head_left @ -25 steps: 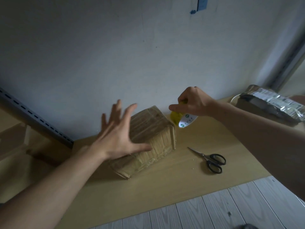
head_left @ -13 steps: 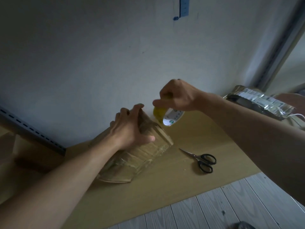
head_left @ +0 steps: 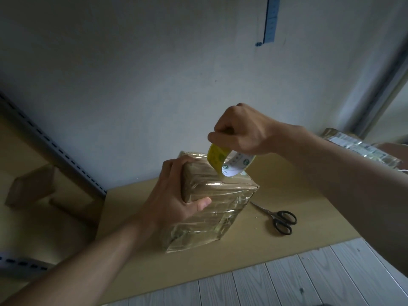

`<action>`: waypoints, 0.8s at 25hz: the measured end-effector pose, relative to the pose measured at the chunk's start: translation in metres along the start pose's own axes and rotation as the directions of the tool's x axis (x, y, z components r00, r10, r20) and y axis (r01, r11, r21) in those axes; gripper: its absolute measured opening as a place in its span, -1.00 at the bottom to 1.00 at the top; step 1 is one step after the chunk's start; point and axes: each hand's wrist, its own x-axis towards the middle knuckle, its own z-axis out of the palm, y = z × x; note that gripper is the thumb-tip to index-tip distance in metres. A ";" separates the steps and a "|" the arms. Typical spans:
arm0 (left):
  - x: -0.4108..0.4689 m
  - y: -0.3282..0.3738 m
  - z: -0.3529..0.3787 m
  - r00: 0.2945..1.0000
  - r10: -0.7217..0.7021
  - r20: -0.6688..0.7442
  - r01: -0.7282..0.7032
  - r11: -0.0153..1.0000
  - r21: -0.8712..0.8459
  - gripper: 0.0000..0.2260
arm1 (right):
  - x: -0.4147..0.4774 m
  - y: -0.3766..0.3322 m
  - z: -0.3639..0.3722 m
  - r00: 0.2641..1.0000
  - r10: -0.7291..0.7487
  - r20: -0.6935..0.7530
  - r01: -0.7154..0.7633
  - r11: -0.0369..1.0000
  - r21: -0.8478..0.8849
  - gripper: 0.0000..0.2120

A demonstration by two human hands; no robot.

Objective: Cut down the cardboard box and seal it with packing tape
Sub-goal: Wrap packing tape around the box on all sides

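A brown cardboard box point(head_left: 212, 208), wrapped in glossy clear tape, stands tilted up on the tan table point(head_left: 254, 259). My left hand point(head_left: 176, 197) grips its upper left corner, thumb on the front face and fingers over the top. My right hand point(head_left: 245, 131) holds a roll of packing tape point(head_left: 229, 162), yellowish with a white printed core, just above the box's top face. The roll's lower edge touches or nearly touches the top. Black-handled scissors point(head_left: 278, 218) lie on the table to the right of the box.
A wall rises right behind the table. A silvery taped parcel point(head_left: 357, 149) lies at the far right. Cardboard pieces point(head_left: 31, 188) and a slotted metal rail point(head_left: 55, 144) are at the left. Pale floorboards point(head_left: 287, 281) show below the table's front edge.
My left hand went from hovering open over the flat box to gripping it and has tipped it up on end. My right hand brought the tape roll over the box's top.
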 end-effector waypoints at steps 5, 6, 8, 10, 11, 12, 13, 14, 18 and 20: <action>-0.013 -0.012 -0.006 0.997 -0.075 0.001 0.075 0.996 -0.045 -0.23 | -0.021 0.014 0.008 0.997 0.069 0.043 -0.070 0.997 0.024 -0.45; -0.016 -0.015 -0.007 0.996 -0.085 -0.001 0.085 0.996 -0.040 -0.23 | -0.025 0.016 0.010 0.995 0.087 0.052 -0.089 0.995 0.035 -0.42; -0.018 -0.019 -0.008 0.996 -0.092 -0.011 0.091 0.995 -0.032 -0.21 | -0.031 0.018 0.014 0.994 0.096 0.056 -0.099 0.994 0.052 -0.38; -0.020 -0.021 -0.007 0.995 -0.094 -0.025 0.093 0.995 -0.038 -0.20 | -0.036 0.019 0.017 0.995 0.084 0.048 -0.087 0.994 0.059 -0.38; -0.020 -0.021 -0.006 0.996 -0.089 -0.028 0.088 0.995 -0.044 -0.19 | -0.038 0.020 0.018 0.996 0.077 0.045 -0.080 0.995 0.062 -0.38; -0.020 -0.022 -0.005 0.996 -0.081 -0.029 0.080 0.996 -0.048 -0.19 | -0.040 0.020 0.019 0.996 0.071 0.047 -0.074 0.995 0.065 -0.40; -0.021 -0.023 -0.005 0.997 -0.074 -0.031 0.073 0.996 -0.049 -0.18 | -0.041 0.020 0.018 0.997 0.066 0.049 -0.069 0.996 0.064 -0.42; -0.021 -0.024 -0.005 0.997 -0.072 -0.032 0.071 0.996 -0.046 -0.17 | -0.042 0.019 0.017 0.997 0.064 0.051 -0.067 0.996 0.060 -0.45; -0.025 -0.035 -0.010 0.995 -0.101 -0.021 0.100 0.994 -0.051 -0.15 | -0.050 0.028 0.007 0.995 0.101 0.017 -0.100 0.995 -0.016 -0.56; -0.028 -0.044 -0.014 0.994 -0.103 -0.022 0.101 0.993 -0.062 -0.13 | -0.058 0.038 0.009 0.989 0.147 0.018 -0.146 0.988 -0.054 -0.55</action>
